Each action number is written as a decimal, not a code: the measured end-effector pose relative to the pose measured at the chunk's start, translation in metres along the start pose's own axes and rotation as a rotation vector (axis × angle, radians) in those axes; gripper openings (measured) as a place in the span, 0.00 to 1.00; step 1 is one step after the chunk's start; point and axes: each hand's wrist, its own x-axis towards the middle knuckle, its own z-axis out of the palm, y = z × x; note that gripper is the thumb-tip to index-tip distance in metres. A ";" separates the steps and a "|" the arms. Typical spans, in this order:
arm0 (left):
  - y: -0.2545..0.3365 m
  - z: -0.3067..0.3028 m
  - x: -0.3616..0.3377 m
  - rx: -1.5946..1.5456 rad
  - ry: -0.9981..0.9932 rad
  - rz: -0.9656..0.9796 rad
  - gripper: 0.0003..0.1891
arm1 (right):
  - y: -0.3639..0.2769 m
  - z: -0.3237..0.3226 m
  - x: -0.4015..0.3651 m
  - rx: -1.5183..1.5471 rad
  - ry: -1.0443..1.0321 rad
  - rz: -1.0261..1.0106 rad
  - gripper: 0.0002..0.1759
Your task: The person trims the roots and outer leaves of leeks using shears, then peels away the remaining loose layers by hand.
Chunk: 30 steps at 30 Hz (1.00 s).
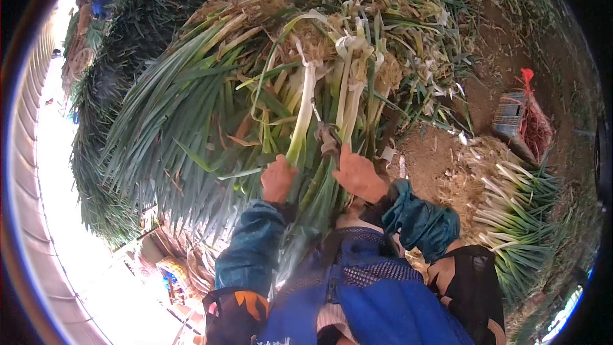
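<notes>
My left hand (278, 179) is closed around the green part of a long green onion (305, 105), whose pale stalk slants up and away from me. Beside it, my right hand (359, 176) is closed near a dark tool (327, 137) with a thin metal tip, which points up toward the stalks. The hand hides much of the tool's lower end. Under and beyond both hands spreads a big heap of green onions (185, 115), with roots at the far end and leaves toward the left.
Loose trimmed leaves (428, 51) lie at the upper right on brown soil. At the right are a crate with red netting (517, 118) and a row of cleaned green onions (520, 211). A dark green pile (115, 70) rises along the left.
</notes>
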 end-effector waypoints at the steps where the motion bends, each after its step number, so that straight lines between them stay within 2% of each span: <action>1: 0.001 0.001 -0.001 0.001 -0.014 -0.018 0.18 | 0.001 0.000 0.006 0.007 0.001 0.004 0.25; 4: -0.007 0.005 -0.010 -0.048 -0.038 0.004 0.18 | -0.006 -0.006 0.009 0.006 -0.039 0.038 0.23; 7: -0.001 -0.001 -0.028 -0.060 -0.103 -0.032 0.18 | 0.006 0.000 0.039 -0.048 0.066 0.026 0.21; 10: 0.004 -0.006 -0.035 -0.053 -0.137 -0.080 0.19 | 0.011 -0.006 0.082 -0.100 0.103 0.151 0.20; 14: 0.004 -0.006 -0.032 -0.068 -0.166 -0.079 0.20 | 0.018 -0.005 0.072 -0.027 0.160 0.058 0.22; 17: -0.003 0.002 -0.031 -0.074 -0.165 -0.081 0.21 | 0.005 -0.011 0.040 0.044 -0.004 0.117 0.21; 20: -0.001 -0.001 -0.032 -0.047 -0.157 -0.084 0.19 | 0.008 -0.014 0.043 0.008 -0.047 0.110 0.33; 23: 0.013 -0.025 -0.029 -0.026 -0.136 -0.125 0.18 | 0.006 -0.018 0.036 0.062 0.034 0.020 0.35; 26: 0.022 -0.046 -0.013 -0.094 -0.054 -0.076 0.17 | -0.003 -0.011 0.007 -0.030 0.097 -0.145 0.35; 27: 0.027 -0.054 -0.004 -0.115 -0.030 -0.051 0.16 | -0.016 -0.027 0.001 0.003 0.071 -0.076 0.36; 30: 0.049 -0.041 0.037 -0.077 0.030 0.054 0.17 | 0.017 -0.040 0.012 -0.070 0.080 0.068 0.37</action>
